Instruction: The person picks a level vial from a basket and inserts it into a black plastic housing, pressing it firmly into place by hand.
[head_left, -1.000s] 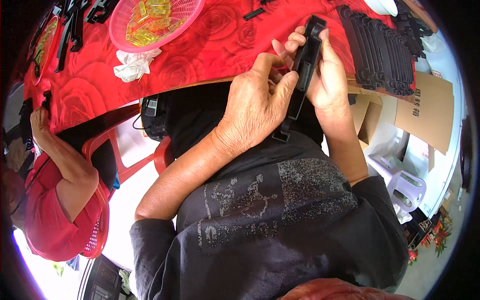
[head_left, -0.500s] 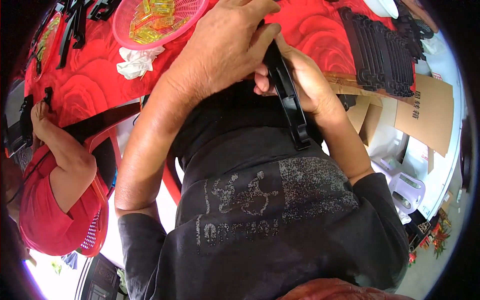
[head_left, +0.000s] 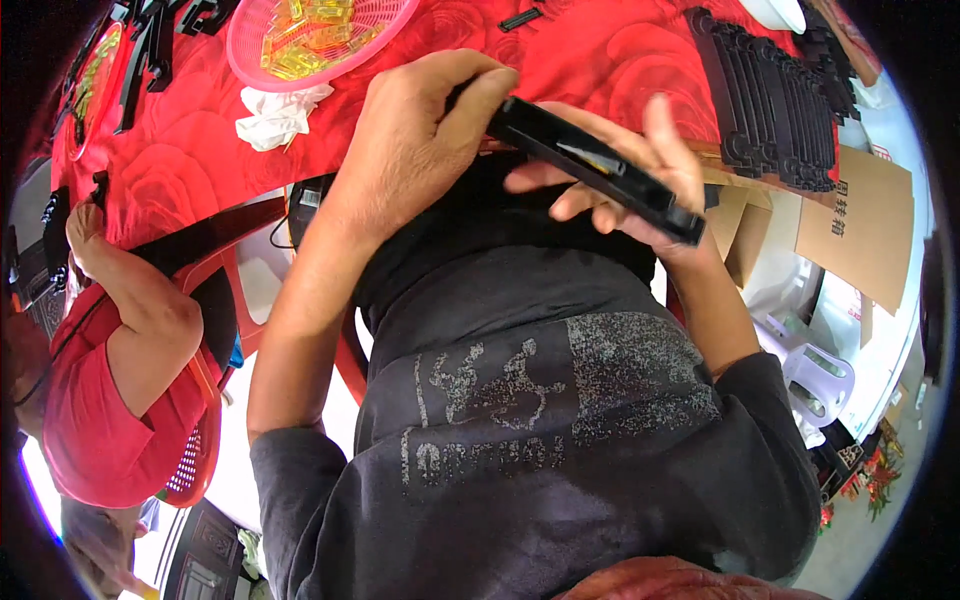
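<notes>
In front of my belly a long black plastic bar [head_left: 545, 138] is held at a slant, its right end lower. My left hand [head_left: 415, 130] is closed around its upper left end, thumb and fingers pinching it. A slot midway along the bar shows a bit of yellow and a pale sliver, too blurred to name. My right hand [head_left: 668, 165] is behind and beneath the bar's right part, palm up, fingers spread apart, not wrapped round it. Whether the bar touches that palm is hard to see.
A pink basket [head_left: 385, 38] of yellow clear vials stands on the red flowered tablecloth [head_left: 190, 190], beside crumpled white tissue [head_left: 275, 118]. Stacked black bars [head_left: 765, 110] lie at the right edge. A co-worker in red [head_left: 130, 400] sits at left. Cardboard boxes [head_left: 865, 225] stand at right.
The bar has swung from steep to a flatter slant, its low end moving right and up. My right hand has loosened and spread its fingers; my left has moved slightly left and down.
</notes>
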